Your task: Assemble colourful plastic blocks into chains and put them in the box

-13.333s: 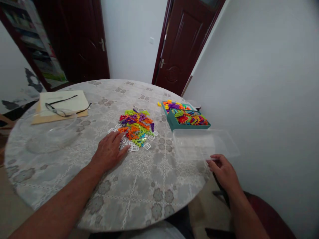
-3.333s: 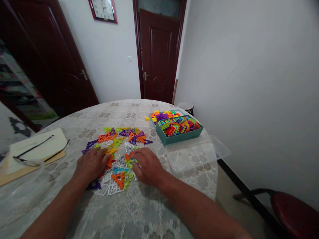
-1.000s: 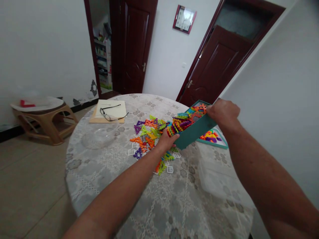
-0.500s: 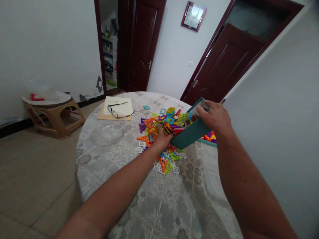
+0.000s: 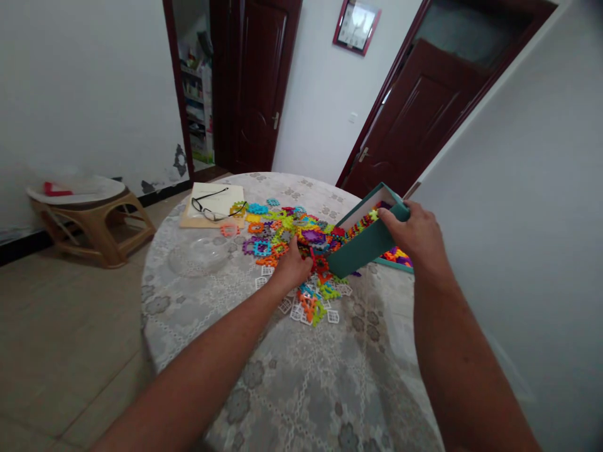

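Observation:
My right hand (image 5: 417, 232) grips the upper end of a dark green box (image 5: 365, 248), thumb over the rim. The box is tilted, its open side facing up and its lower end towards the pile. Rows of colourful plastic interlocking pieces (image 5: 360, 227) show inside it. My left hand (image 5: 294, 269) is at the near side of a heap of loose pieces (image 5: 282, 235), beside the box's lower end. Its fingers are curled around some pieces, a red one among them; the fingertips are partly hidden. Small white lattice window pieces (image 5: 296, 312) lie nearest me.
Eyeglasses (image 5: 207, 210) rest on a notebook (image 5: 217, 196) at the far left of the round table (image 5: 264, 389). A clear plastic dish (image 5: 200, 256) sits before it. A green lid or tray with more pieces (image 5: 398, 256) is behind the box. A brown stool (image 5: 101, 226) stands left.
Many pieces have slid out of the box and spread left, some reaching the notebook. My left hand has moved slightly left, away from the box. My right hand still holds the box.

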A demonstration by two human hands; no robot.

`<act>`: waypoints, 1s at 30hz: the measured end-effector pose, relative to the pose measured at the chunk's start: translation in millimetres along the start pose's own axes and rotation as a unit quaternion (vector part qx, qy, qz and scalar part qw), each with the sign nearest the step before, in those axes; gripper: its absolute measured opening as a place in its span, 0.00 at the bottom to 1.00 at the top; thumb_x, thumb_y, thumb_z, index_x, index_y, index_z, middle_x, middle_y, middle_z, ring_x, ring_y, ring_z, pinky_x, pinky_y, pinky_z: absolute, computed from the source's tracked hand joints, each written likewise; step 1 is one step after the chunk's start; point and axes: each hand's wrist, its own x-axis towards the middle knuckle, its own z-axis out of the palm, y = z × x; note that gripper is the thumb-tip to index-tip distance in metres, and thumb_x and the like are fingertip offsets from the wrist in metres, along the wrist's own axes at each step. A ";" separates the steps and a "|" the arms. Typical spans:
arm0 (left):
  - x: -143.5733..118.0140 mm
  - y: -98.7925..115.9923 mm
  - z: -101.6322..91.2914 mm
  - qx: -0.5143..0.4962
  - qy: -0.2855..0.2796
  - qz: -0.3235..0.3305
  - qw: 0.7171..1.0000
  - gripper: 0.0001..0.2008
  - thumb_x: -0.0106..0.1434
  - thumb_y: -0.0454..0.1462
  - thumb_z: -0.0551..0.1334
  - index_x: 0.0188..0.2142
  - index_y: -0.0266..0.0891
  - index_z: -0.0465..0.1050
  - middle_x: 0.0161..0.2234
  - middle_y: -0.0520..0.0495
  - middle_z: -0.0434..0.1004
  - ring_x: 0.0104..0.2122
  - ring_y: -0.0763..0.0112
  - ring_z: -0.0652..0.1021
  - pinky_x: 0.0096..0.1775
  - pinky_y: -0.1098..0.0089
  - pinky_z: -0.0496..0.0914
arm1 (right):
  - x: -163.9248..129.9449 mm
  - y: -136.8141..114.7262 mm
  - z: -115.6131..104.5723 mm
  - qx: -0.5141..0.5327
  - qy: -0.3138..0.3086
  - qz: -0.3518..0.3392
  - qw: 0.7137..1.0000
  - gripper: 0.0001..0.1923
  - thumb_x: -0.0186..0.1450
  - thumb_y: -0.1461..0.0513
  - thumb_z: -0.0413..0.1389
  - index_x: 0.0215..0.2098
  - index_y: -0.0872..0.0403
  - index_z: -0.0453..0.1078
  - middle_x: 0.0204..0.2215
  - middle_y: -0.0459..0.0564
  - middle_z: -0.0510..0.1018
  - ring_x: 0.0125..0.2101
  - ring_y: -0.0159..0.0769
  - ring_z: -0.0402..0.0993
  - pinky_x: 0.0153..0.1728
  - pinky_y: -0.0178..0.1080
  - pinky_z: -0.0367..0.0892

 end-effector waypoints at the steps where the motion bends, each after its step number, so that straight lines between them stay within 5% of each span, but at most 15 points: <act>1: -0.8 -1.2 -2.2 0.011 0.007 0.003 1.000 0.41 0.66 0.41 0.65 0.74 0.40 0.51 0.42 0.41 0.87 0.41 0.57 0.85 0.47 0.63 0.76 | -0.5 1.8 2.8 0.011 0.017 0.004 1.000 0.37 0.66 0.40 0.58 0.62 0.57 0.73 0.53 0.65 0.78 0.56 0.56 0.73 0.58 0.54 0.67; 6: -2.4 -5.4 -7.9 0.051 0.041 0.013 0.998 0.42 0.65 0.38 0.63 0.76 0.38 0.49 0.54 0.34 0.83 0.52 0.50 0.83 0.54 0.60 0.72 | -0.8 6.5 20.6 0.065 0.102 -0.038 0.992 0.30 0.63 0.48 0.60 0.58 0.57 0.74 0.52 0.62 0.78 0.56 0.54 0.71 0.62 0.56 0.64; 13: -6.2 -4.1 -10.8 0.101 0.065 0.042 0.992 0.42 0.68 0.39 0.58 0.77 0.34 0.43 0.47 0.36 0.85 0.48 0.50 0.84 0.50 0.60 0.72 | -14.3 8.8 27.4 0.087 0.167 -0.074 0.979 0.26 0.64 0.49 0.59 0.56 0.55 0.74 0.51 0.59 0.78 0.55 0.52 0.71 0.60 0.55 0.65; 17: -11.0 -1.3 -11.7 0.105 0.059 0.091 0.989 0.40 0.69 0.39 0.57 0.77 0.34 0.45 0.41 0.40 0.86 0.45 0.53 0.84 0.52 0.61 0.72 | -22.0 4.4 20.9 0.091 0.177 -0.088 0.976 0.25 0.65 0.50 0.60 0.56 0.53 0.73 0.52 0.58 0.77 0.56 0.52 0.71 0.61 0.53 0.65; 30: -3.1 -20.1 -8.6 0.114 0.106 0.142 0.977 0.37 0.70 0.35 0.57 0.76 0.37 0.48 0.50 0.39 0.83 0.51 0.58 0.81 0.56 0.62 0.72 | 0.2 -39.0 22.9 0.093 0.150 -0.184 0.967 0.25 0.66 0.51 0.61 0.57 0.52 0.71 0.56 0.59 0.76 0.58 0.53 0.69 0.63 0.56 0.59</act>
